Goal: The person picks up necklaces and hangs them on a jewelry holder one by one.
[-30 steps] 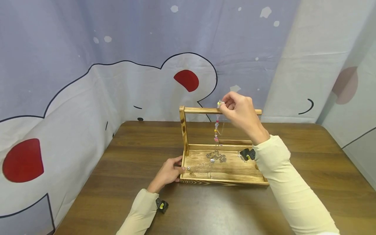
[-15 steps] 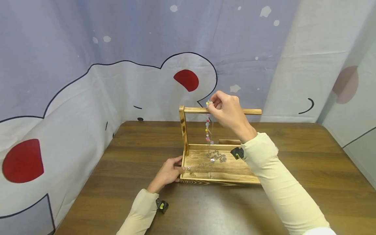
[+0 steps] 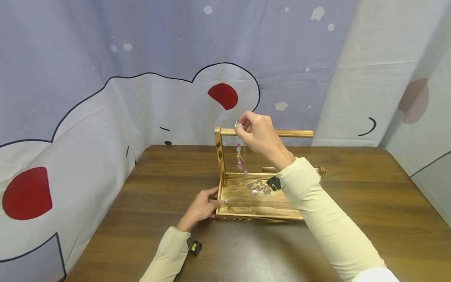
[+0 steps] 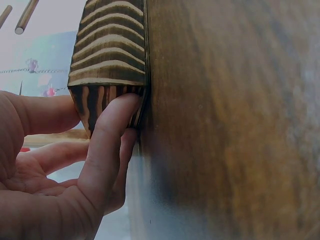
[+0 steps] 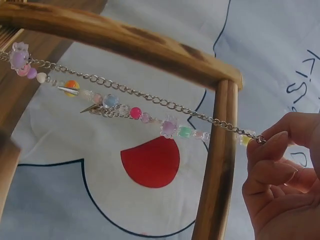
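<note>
My left hand (image 3: 201, 205) grips the left end of a wooden jewelry stand (image 3: 220, 156), its thumb over the tray's rim. In the left wrist view, the fingers close on the stand's dark-grained corner (image 4: 107, 50). Above the stand's crossbar (image 3: 296, 133), near its left end, my right hand (image 3: 258, 131) pinches the top of a beaded necklace (image 3: 239, 150) between thumb and fingertips. Its silver chain (image 5: 170, 105) passes on one side of the bar and the pastel beads (image 5: 135, 112) on the other, hanging down toward the tray.
In the tray lie a bunched silver chain (image 3: 258, 187), a round white pendant (image 3: 254, 192) and a small round piece (image 3: 226, 201) by the left wall. Behind the tray, a wooden strip (image 3: 269, 169) shows. A patterned cloth (image 3: 176, 113) hangs behind the table.
My right hand has slid left along the crossbar with the beaded necklace, from right of its middle to near the left upright. The left hand and the stand have stayed put.
</note>
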A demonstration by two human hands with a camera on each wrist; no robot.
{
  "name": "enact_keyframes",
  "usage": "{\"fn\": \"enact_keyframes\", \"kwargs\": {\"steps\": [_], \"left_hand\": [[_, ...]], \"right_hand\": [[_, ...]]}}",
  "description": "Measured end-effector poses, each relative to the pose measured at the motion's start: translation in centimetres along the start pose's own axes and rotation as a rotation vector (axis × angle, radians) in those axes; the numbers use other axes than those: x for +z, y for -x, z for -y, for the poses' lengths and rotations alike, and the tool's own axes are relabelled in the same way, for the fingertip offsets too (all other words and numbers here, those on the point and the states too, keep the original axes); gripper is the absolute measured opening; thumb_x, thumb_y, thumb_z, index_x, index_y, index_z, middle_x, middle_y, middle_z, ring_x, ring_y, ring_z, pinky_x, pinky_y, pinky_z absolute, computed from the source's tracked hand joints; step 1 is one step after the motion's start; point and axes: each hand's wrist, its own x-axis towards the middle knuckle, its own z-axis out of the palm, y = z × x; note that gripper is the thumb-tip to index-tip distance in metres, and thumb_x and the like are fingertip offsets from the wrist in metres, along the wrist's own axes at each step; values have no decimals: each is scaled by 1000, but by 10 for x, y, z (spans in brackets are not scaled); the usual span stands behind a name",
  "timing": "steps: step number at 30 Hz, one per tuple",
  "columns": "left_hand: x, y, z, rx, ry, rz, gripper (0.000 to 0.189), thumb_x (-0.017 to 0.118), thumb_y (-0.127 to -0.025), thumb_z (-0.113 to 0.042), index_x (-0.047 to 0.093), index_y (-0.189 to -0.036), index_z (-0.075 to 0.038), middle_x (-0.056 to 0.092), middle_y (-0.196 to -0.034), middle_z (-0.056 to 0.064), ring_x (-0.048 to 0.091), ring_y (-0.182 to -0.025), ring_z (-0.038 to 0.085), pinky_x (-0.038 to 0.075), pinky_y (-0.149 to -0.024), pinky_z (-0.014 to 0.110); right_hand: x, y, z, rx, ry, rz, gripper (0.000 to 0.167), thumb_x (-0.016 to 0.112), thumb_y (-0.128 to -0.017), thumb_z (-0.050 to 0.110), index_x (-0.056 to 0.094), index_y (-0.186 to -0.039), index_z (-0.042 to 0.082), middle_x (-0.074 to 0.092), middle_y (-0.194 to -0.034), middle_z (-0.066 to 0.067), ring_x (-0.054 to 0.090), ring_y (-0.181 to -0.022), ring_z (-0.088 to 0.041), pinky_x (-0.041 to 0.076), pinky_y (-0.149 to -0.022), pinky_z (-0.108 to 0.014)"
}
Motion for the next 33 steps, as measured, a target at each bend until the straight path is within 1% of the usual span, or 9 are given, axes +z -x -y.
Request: {"fn": "enact_keyframes", "kwargs": {"steps": [4, 9, 18, 22, 26, 33], "left_hand": [[0, 0, 1, 4, 4, 1, 55, 59, -86, -5, 39, -137, 2, 56, -111, 20, 63, -75, 19, 54, -49, 31], [0, -1, 1, 5, 13, 2, 56, 59, -86, -5, 39, -137, 0, 57, -112, 21, 63, -77, 21, 54, -49, 31], [0, -2, 1, -1, 35, 12, 56, 59, -86, -5, 38, -137, 2, 57, -113, 22, 64, -86, 25, 55, -51, 31], [-1, -1, 0, -12, 39, 11, 57, 59, -85, -5, 38, -138, 2, 56, -114, 21, 63, -87, 25, 55, -51, 31], [-1, -1, 0, -10, 34, 11, 57, 59, -85, -6, 38, -137, 2, 56, -113, 21, 63, -85, 24, 55, -50, 31], [0, -2, 2, -5, 45, 17, 57, 59, -85, -5, 38, -137, 2, 57, -113, 22, 64, -83, 24, 55, -51, 32]], "right_hand": [[6, -2, 5, -17, -16, 15, 6, 55, -81, 5, 60, -80, 2, 62, -69, -5, 57, -61, -13, 49, -59, -23], [12, -5, 8, -6, -32, 30, 7, 54, -81, 5, 60, -79, 3, 62, -68, -4, 58, -60, -13, 49, -58, -23], [21, -10, 11, -31, -29, 45, 8, 53, -80, 5, 61, -78, 4, 61, -69, -3, 57, -60, -11, 49, -58, -23], [22, -10, 13, -40, -14, 48, 7, 53, -79, 5, 61, -79, 5, 60, -70, -2, 56, -61, -11, 48, -58, -22], [22, -10, 13, -36, 12, 46, 6, 54, -80, 7, 61, -79, 6, 59, -70, -2, 55, -63, -12, 46, -60, -23], [23, -7, 15, 2, 70, 53, 6, 58, -81, 13, 61, -79, 9, 59, -73, 0, 54, -67, -13, 45, -61, -25]]}}
